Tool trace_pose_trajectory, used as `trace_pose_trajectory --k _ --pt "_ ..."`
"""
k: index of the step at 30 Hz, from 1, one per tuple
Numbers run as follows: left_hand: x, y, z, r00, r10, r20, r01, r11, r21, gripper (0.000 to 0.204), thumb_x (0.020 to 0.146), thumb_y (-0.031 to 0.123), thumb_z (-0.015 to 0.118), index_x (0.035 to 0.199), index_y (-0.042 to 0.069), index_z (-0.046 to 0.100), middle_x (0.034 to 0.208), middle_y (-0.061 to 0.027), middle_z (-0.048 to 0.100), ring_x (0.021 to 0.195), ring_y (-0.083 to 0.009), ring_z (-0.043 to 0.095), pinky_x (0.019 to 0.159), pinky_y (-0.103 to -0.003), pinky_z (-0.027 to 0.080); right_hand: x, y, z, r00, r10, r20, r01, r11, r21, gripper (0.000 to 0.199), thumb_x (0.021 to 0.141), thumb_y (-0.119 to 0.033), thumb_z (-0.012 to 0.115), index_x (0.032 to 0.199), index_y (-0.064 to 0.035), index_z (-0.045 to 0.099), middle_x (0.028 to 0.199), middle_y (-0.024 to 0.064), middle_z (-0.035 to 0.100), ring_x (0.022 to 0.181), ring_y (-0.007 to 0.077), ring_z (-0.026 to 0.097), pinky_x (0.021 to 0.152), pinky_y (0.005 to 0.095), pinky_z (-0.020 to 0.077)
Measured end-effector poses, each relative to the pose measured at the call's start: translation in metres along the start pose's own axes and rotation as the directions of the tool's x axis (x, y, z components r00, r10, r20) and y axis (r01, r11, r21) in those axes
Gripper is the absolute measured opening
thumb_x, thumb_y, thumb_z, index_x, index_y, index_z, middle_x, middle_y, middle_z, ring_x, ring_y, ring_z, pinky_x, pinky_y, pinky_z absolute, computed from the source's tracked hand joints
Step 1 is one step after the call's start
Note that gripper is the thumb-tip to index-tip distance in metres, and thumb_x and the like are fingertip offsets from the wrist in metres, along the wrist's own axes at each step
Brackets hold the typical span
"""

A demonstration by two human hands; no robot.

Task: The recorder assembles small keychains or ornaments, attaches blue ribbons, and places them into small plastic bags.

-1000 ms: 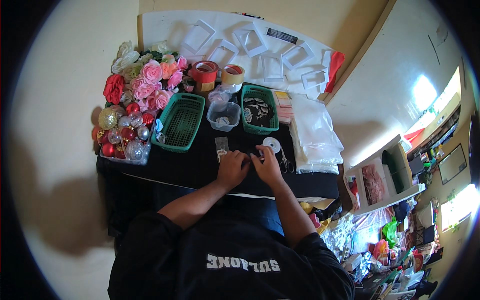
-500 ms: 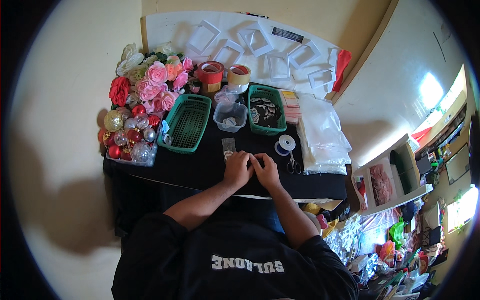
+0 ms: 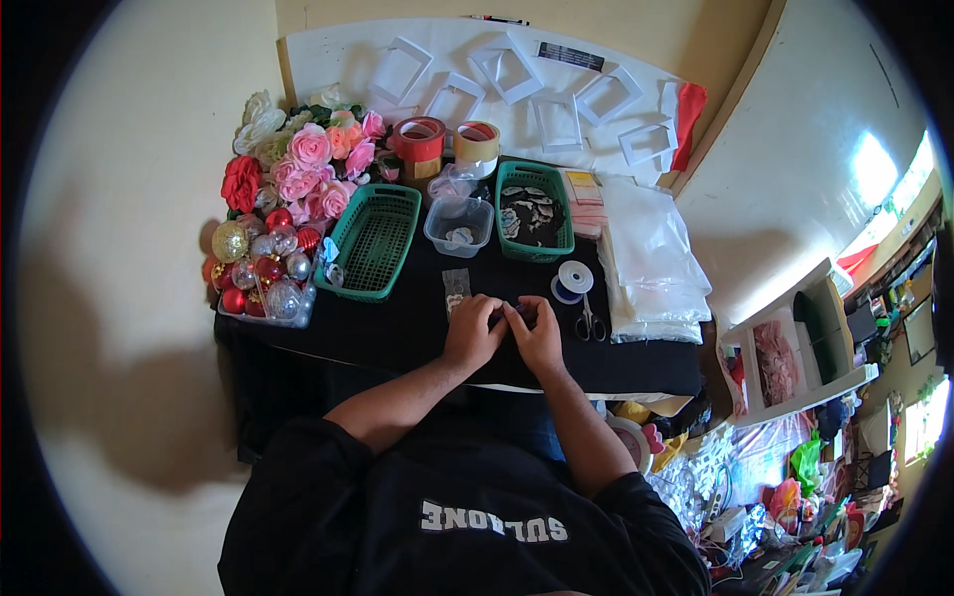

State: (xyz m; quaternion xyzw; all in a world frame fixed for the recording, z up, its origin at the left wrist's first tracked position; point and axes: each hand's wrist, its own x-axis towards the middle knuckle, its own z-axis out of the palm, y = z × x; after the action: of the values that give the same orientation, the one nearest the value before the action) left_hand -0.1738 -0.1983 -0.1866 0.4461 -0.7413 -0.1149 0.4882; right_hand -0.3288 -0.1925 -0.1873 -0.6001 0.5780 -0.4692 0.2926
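Note:
My left hand (image 3: 471, 332) and my right hand (image 3: 538, 336) are pressed together over the black tabletop (image 3: 407, 328), fingertips meeting on something small that the fingers hide. A small clear packet (image 3: 456, 289) lies just beyond my left hand. A white ribbon spool (image 3: 573, 278) and scissors (image 3: 590, 322) sit right of my right hand.
Two green baskets (image 3: 374, 241) (image 3: 535, 211) flank a clear plastic tub (image 3: 458, 224). Fabric roses (image 3: 301, 171) and shiny ornaments (image 3: 260, 278) crowd the left edge. Tape rolls (image 3: 421, 140), white frames (image 3: 514, 71) and clear plastic bags (image 3: 648, 254) lie behind and to the right.
Both hands have stayed together at the table's front middle, only shifting their fingers slightly. The view has drifted a little.

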Motion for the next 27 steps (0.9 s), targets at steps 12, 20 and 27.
trace_pose_trajectory --k 12,20,27 --pt "0.005 0.014 -0.005 0.991 0.046 -0.123 -0.05 0.998 -0.028 0.028 0.08 0.005 0.078 0.104 0.007 0.063 0.096 -0.0086 0.064 0.092 -0.0298 0.062 0.084 -0.045 0.046 0.0 -0.005 -0.008 1.0 0.022 0.0 -0.022 0.989 0.145 0.024 0.097 -0.022 0.075 0.101 -0.0006 0.065 0.089 0.0111 0.068 0.083 0.0193 0.065 0.077 0.0327 0.0514" --pt "0.099 -0.031 -0.028 0.985 0.078 -0.156 -0.062 0.992 0.106 0.016 0.084 0.01 0.076 0.096 0.006 0.065 0.09 -0.009 0.069 0.087 -0.0306 0.066 0.08 -0.044 0.05 -0.002 -0.017 -0.006 1.0 0.016 0.002 -0.016 0.998 0.068 0.024 0.098 -0.021 0.075 0.097 -0.0006 0.062 0.081 0.01 0.069 0.074 0.0184 0.066 0.071 0.0334 0.0518" --pt "0.184 -0.093 -0.042 0.808 -0.474 0.35 0.172 0.758 0.629 0.039 0.082 0.031 0.08 0.112 0.006 0.076 0.109 -0.0188 0.076 0.105 -0.0351 0.073 0.089 -0.044 0.058 -0.002 -0.015 -0.008 0.998 0.048 0.052 -0.053 0.992 0.118 0.021 0.1 -0.019 0.072 0.102 -0.0007 0.06 0.085 0.0101 0.071 0.077 0.0171 0.068 0.071 0.0325 0.0521"
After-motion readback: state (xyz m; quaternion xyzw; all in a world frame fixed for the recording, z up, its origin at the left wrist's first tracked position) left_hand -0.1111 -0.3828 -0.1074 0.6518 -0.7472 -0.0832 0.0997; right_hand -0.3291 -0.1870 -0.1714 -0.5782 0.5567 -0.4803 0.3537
